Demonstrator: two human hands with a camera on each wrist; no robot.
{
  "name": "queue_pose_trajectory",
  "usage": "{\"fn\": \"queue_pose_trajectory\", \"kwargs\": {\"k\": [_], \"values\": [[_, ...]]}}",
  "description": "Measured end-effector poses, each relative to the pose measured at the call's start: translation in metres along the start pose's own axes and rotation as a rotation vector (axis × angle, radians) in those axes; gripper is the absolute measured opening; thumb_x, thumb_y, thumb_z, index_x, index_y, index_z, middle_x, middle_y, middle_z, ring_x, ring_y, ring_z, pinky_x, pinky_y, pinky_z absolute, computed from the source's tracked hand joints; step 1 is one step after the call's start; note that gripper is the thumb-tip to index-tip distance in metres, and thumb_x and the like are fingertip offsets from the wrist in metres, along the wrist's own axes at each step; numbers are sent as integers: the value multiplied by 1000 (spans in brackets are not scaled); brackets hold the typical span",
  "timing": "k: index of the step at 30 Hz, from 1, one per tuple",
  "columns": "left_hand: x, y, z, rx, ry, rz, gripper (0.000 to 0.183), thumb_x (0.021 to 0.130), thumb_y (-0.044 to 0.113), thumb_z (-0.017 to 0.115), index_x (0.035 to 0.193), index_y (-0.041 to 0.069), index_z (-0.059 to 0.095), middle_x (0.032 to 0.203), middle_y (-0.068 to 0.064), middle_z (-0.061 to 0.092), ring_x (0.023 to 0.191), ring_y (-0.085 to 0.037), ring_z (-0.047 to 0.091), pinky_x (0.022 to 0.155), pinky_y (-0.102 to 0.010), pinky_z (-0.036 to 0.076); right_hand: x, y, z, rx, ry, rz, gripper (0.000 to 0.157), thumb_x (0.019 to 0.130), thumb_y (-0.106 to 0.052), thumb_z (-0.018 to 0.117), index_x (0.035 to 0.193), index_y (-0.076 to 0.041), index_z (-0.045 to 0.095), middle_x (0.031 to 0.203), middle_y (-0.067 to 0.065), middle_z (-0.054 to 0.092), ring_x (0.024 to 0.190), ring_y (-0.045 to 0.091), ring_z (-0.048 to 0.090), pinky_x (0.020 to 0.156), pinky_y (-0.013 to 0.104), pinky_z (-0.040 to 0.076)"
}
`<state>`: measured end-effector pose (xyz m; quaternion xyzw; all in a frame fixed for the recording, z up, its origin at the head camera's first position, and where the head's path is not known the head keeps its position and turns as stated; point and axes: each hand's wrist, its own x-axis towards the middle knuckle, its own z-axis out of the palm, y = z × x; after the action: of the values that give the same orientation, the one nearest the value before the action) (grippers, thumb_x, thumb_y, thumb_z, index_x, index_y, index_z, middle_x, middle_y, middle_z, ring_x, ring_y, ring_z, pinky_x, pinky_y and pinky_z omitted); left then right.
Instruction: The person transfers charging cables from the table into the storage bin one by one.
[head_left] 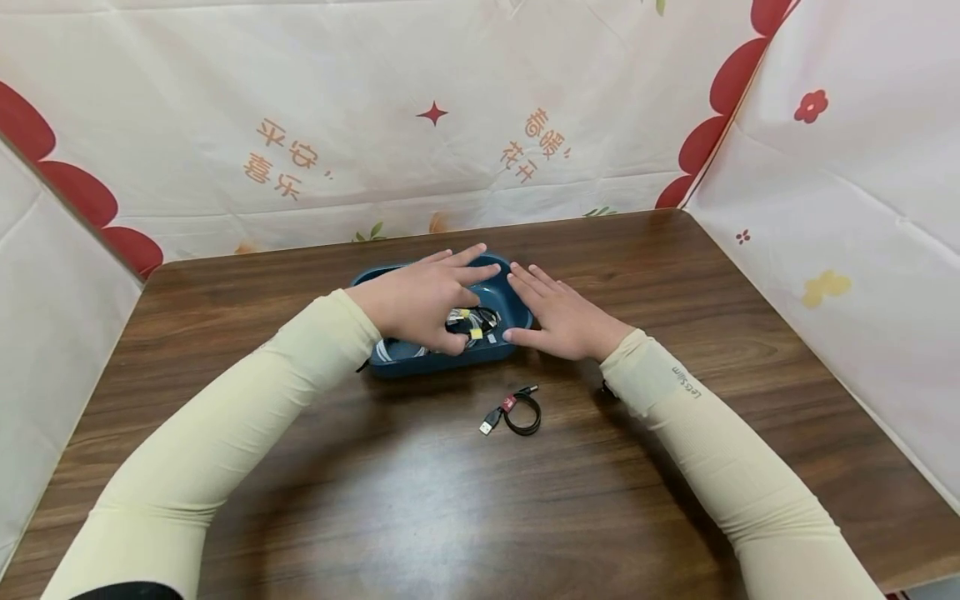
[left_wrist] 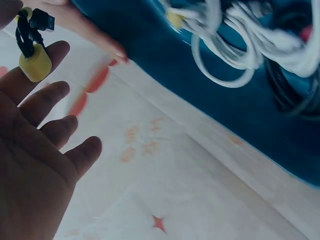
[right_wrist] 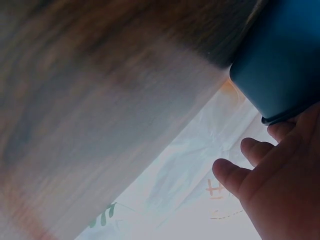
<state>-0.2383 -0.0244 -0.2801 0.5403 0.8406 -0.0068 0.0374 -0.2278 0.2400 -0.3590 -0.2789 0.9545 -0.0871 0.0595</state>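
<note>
A blue plastic box holds coiled cables; in the left wrist view white cables and black ones lie inside. Over its middle, my left hand pinches a small black cable with a yellow tie between thumb and index finger; the other fingers are spread. At the box's right end is my right hand, its fingers extended along the rim and holding nothing. The right wrist view shows its fingertips against the box's outer edge. In front of the box lies a coiled black USB cable with a red tie.
Everything stands on a brown wood-grain table. A white printed cloth hangs behind it, with more cloth along the left and right sides.
</note>
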Motion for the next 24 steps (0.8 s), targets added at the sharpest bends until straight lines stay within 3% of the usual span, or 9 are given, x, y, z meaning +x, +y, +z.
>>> {"fn": "queue_pose_trajectory", "kwargs": {"k": [8, 24], "values": [[22, -28, 4, -20, -5, -78, 54, 88, 42, 69, 130, 8, 67, 161, -7, 27, 152, -30, 1, 119, -50, 13, -1, 1, 1, 16, 3, 0, 92, 96, -69, 40, 160, -8, 14, 166, 4, 1, 151, 32, 3, 115, 60, 17], [50, -49, 21, -49, -73, -219, 52, 87, 43, 71, 128, 11, 69, 163, -7, 21, 151, -32, -1, 118, -54, 13, -1, 0, 2, 35, 0, 5, 93, 95, -70, 38, 160, -9, 14, 167, 2, 0, 151, 31, 4, 116, 58, 17]]}}
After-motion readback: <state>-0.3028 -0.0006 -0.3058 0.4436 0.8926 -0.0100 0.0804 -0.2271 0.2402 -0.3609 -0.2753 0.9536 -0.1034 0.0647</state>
